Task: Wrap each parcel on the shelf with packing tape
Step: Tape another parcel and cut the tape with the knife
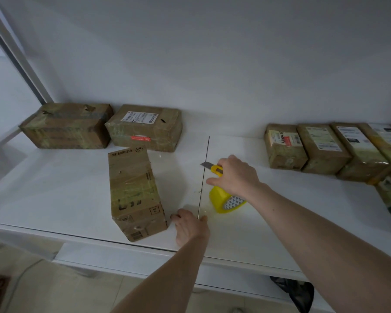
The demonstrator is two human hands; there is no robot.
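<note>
While the right hand (235, 175) pinches a knife (212, 168) above the tape (226, 201), the left hand (190, 227) rests spread on the shelf (54, 188) beside a parcel (134, 193).

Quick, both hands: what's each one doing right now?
Left hand: open, resting flat on the shelf beside the box, holding nothing.
Right hand: closed on the knife, above the tape.

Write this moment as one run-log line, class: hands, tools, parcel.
right hand: holds yellow utility knife, blade out | left hand: flat on shelf, empty | tape roll: on shelf | SF Express parcel: beside left hand
</note>
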